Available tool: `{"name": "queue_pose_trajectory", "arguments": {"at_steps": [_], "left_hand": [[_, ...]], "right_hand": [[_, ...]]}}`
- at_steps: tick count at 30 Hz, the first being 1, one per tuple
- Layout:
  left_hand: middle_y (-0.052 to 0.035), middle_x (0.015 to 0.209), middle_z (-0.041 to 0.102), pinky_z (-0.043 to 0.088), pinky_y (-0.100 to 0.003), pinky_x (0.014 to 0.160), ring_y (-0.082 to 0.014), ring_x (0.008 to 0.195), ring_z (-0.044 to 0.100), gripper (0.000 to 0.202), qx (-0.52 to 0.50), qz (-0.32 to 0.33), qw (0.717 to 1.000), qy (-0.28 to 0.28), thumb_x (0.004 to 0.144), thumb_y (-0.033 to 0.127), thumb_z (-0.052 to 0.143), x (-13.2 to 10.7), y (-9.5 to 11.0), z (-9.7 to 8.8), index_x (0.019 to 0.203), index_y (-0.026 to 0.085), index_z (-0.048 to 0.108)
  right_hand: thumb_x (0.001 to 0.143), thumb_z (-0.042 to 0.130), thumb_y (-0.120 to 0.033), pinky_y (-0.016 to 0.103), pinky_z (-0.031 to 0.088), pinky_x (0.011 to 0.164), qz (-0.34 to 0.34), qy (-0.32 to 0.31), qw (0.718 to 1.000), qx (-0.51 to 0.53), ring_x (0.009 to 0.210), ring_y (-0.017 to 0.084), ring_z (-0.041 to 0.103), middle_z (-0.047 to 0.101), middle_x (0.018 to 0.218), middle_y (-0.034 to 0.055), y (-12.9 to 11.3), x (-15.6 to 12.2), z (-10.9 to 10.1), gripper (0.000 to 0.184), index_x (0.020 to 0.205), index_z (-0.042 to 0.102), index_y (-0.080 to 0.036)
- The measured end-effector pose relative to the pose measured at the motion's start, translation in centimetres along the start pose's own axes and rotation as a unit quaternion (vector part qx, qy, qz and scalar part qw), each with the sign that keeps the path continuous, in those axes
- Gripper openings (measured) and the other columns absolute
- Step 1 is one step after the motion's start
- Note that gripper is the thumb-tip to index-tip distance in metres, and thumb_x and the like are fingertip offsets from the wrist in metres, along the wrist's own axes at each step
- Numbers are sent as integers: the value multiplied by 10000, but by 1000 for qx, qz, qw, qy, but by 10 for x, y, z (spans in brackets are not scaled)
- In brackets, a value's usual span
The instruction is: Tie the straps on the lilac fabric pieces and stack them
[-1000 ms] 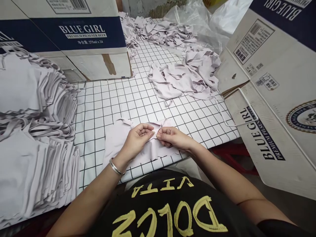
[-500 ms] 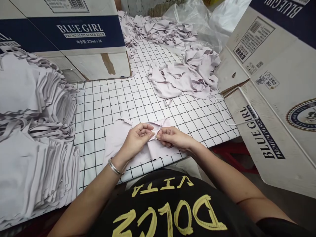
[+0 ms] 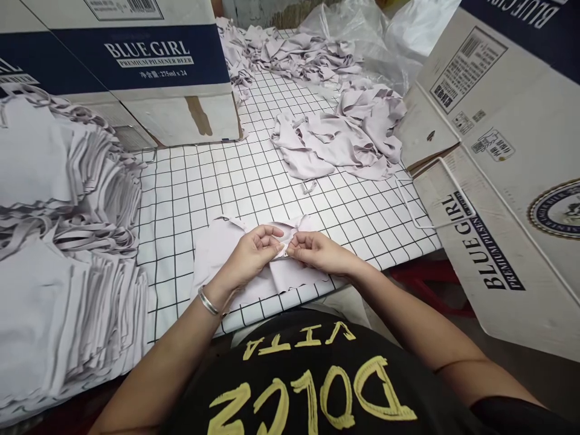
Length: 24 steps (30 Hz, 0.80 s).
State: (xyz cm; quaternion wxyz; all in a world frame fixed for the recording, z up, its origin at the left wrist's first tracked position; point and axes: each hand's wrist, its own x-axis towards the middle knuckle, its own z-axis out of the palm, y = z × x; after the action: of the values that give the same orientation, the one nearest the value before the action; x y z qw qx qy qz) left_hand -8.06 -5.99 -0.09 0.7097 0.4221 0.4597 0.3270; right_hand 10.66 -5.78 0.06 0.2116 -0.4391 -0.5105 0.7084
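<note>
A pale lilac garment (image 3: 217,251) lies flat near the front edge of the grid-patterned table (image 3: 217,181). My left hand (image 3: 251,257) and my right hand (image 3: 317,251) meet over its middle. Both pinch a thin strap of the garment with a small ring fitting (image 3: 284,249) between their fingertips. A silver bangle sits on my left wrist. Part of the garment is hidden under my hands.
A tall stack of folded lilac garments (image 3: 63,241) fills the left. A loose heap of the same garments (image 3: 344,136) lies at the back right. Blue Girl cartons stand at the back left (image 3: 136,66) and lean at the right (image 3: 502,163). Clear plastic bags (image 3: 380,36) lie behind.
My hands have stayed in place on the strap; only the fingertips shifted slightly. The view tilted a little.
</note>
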Motion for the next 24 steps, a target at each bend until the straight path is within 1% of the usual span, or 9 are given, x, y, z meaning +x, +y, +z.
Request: {"name": "queue_pose_trajectory", "arguments": {"at_steps": [6, 9, 13, 18, 21, 24], "left_hand": [[22, 688, 606, 398, -182, 551, -69, 578, 538, 322, -9, -3, 1000, -25, 779, 216, 686, -1, 0, -1, 1049, 140, 529], [29, 680, 585, 380, -178, 538, -66, 567, 523, 330, -17, -11, 999, -32, 783, 228, 692, -1, -2, -3, 1061, 152, 532], [50, 657, 547, 367, -178, 534, -60, 544, 501, 345, -26, -18, 999, -33, 781, 231, 699, 0, -5, -6, 1073, 165, 527], [50, 665, 541, 377, -183, 555, -66, 568, 503, 345, 1, -6, 999, -42, 794, 240, 688, 0, -5, -7, 1081, 170, 511], [53, 669, 531, 367, -180, 546, -64, 565, 478, 334, 21, 12, 999, -43, 812, 244, 666, 0, -3, -5, 1088, 177, 490], [53, 679, 526, 349, -176, 526, -65, 561, 457, 318, 46, 48, 998, -21, 823, 239, 646, -2, -3, 0, 1079, 190, 463]], "right_hand": [[814, 637, -391, 216, 271, 479, 36, -31, 999, -5, 500, 61, 379, 489, 605, -44, 2, 2, -4, 266, 800, 512, -156], [793, 659, -391, 215, 269, 474, 24, -40, 999, -4, 501, 63, 381, 488, 605, -43, 4, 3, -5, 277, 784, 509, -159], [780, 671, -376, 211, 233, 457, -4, -10, 1000, 10, 492, 57, 348, 460, 590, -54, 5, 3, -4, 270, 759, 505, -163], [762, 686, -348, 206, 223, 447, -2, -2, 1000, 14, 483, 56, 337, 456, 571, -60, 4, 1, -3, 254, 754, 511, -164], [762, 684, -338, 203, 217, 436, 3, 20, 1000, 20, 466, 52, 329, 449, 558, -65, 6, 1, -2, 237, 773, 523, -164], [767, 672, -363, 200, 202, 415, 20, 58, 997, 56, 431, 50, 302, 424, 524, -76, 12, 2, 4, 244, 781, 518, -175]]}}
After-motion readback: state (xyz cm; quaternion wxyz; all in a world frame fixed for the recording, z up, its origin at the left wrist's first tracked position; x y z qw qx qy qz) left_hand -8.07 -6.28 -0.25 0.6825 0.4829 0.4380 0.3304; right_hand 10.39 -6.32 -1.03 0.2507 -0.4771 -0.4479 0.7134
